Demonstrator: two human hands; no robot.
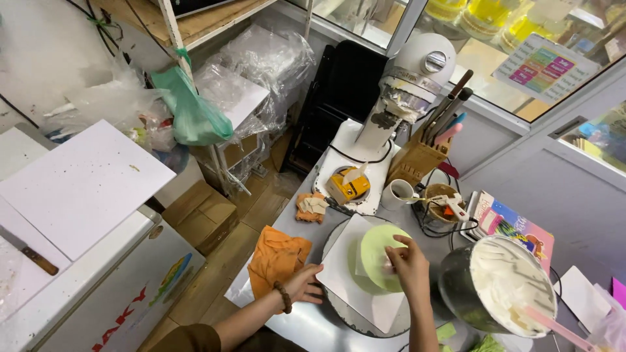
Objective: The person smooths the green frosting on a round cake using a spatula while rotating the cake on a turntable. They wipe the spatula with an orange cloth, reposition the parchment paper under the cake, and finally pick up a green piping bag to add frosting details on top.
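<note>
A pale green round disc (377, 251) lies on a white square board (349, 274) that sits on a round turntable (345, 314) on the grey counter. My right hand (407, 259) rests on the disc's right side, fingers pressed down on it. My left hand (304, 284), with a bead bracelet at the wrist, holds the left edge of the white board, next to an orange cloth (276, 259).
A steel bowl of white cream (503, 281) with a pink spatula stands right of the turntable. Behind are a white stand mixer (407, 88), a wooden knife block (417, 160), a white mug (398, 193), a yellow tape dispenser (348, 186) and a colourful book (515, 225). A white chest freezer (98, 287) stands left.
</note>
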